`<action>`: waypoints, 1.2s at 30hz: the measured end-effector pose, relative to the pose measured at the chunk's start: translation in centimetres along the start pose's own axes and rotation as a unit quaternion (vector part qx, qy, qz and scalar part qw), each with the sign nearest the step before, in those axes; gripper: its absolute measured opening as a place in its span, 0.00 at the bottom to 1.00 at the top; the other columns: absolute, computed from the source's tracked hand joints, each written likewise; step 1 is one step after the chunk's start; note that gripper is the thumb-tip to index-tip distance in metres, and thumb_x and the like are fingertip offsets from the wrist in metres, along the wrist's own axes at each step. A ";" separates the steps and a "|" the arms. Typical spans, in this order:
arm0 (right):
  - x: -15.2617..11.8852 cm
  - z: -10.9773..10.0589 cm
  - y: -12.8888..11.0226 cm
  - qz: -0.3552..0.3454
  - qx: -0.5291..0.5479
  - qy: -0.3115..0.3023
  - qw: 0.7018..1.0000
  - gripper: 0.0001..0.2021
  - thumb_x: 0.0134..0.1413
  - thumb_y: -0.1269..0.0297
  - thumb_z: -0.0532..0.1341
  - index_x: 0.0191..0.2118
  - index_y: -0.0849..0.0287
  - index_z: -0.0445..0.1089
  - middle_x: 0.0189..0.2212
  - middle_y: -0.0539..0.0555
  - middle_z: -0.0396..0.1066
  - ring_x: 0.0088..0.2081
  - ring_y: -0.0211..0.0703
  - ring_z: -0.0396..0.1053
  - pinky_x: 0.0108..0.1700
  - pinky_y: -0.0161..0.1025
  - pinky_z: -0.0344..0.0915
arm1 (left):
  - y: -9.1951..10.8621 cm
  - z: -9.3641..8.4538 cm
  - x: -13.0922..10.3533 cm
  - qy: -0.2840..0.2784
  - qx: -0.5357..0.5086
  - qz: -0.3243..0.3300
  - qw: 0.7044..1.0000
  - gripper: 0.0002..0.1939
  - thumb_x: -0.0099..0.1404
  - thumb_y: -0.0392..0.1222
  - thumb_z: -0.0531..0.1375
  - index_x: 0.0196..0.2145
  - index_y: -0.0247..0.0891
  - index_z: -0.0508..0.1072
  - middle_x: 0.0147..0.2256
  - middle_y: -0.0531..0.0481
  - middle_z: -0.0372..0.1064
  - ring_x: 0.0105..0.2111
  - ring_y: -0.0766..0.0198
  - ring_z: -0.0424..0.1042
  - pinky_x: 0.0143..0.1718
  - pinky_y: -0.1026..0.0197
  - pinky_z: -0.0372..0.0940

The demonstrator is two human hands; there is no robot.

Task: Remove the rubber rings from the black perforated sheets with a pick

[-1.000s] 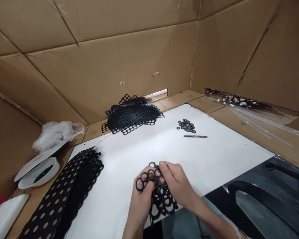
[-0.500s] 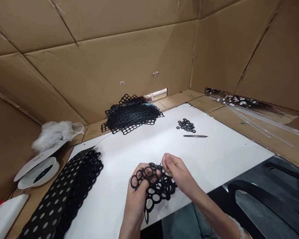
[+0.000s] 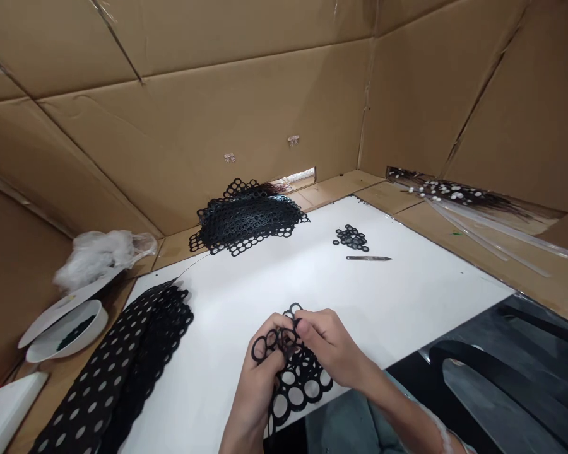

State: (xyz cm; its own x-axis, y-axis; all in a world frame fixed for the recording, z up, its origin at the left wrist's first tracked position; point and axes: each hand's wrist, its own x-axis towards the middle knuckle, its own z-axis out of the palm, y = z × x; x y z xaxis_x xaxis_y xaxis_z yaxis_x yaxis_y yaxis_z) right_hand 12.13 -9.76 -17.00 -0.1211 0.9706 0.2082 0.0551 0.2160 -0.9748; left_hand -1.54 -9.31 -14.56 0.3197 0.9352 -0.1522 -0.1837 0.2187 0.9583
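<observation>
My left hand (image 3: pixel 260 369) is closed on a floppy mesh of black rings (image 3: pixel 297 395), its thumb pressed over the upper rings. The mesh hangs below both hands, over the near edge of the white board (image 3: pixel 208 353). My right hand (image 3: pixel 329 347) pinches the same ring mesh at its upper right side, thumb against the fingers. Whether a needle or thread is between those fingertips cannot be made out. Farther back lie a small heap of loose black rings (image 3: pixel 351 238) and a thin pointed metal tool (image 3: pixel 369 258).
A large black ring-mesh pile (image 3: pixel 250 221) lies by the cardboard wall (image 3: pixel 208 120). At left are polka-dot fabric (image 3: pixel 108 353) with black ring edging, a white bowl (image 3: pixel 92 328) with dark bits and a plastic bag (image 3: pixel 99 255). Clear strips (image 3: pixel 506 224) lie right.
My right hand has come down and left from above the mesh onto its upper rings. The mesh has shifted slightly, and a few rings now stick up between the hands.
</observation>
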 end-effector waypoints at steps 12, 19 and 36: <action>1.1 0.9 1.2 0.142 0.348 0.095 0.922 0.25 0.52 0.41 0.55 0.19 0.54 0.47 0.12 0.39 0.41 0.13 0.29 0.39 0.15 0.31 0.46 | 1.6 0.5 -0.5 0.048 -0.183 -0.106 0.976 0.11 0.38 0.27 0.57 0.21 0.40 0.63 0.22 0.55 0.59 0.23 0.66 0.61 0.26 0.64 0.61; 1.6 0.4 1.9 0.128 0.252 0.085 0.955 0.20 0.53 0.42 0.55 0.33 0.57 0.59 0.14 0.39 0.50 0.15 0.29 0.39 0.17 0.30 0.38 | 1.3 0.8 -0.2 0.037 -0.167 -0.096 0.981 0.13 0.36 0.29 0.54 0.22 0.40 0.57 0.23 0.56 0.57 0.22 0.68 0.59 0.24 0.65 0.57; 0.6 1.7 -0.6 0.117 0.034 0.075 0.990 0.22 0.61 0.45 0.47 0.24 0.57 0.56 0.21 0.47 0.62 0.23 0.36 0.63 0.28 0.34 0.57 | 0.0 0.3 0.3 0.018 -0.091 -0.063 0.994 0.11 0.37 0.29 0.55 0.21 0.39 0.64 0.22 0.55 0.60 0.20 0.69 0.54 0.19 0.65 0.50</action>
State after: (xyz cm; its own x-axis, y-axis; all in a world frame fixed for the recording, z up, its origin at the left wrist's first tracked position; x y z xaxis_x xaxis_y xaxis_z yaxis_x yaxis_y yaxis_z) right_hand 10.38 -9.49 -16.44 0.0359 0.9992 -0.0196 -0.0030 -0.0195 -0.9998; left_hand -1.14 -9.10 -14.49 0.3180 0.9062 -0.2788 -0.3100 0.3773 0.8727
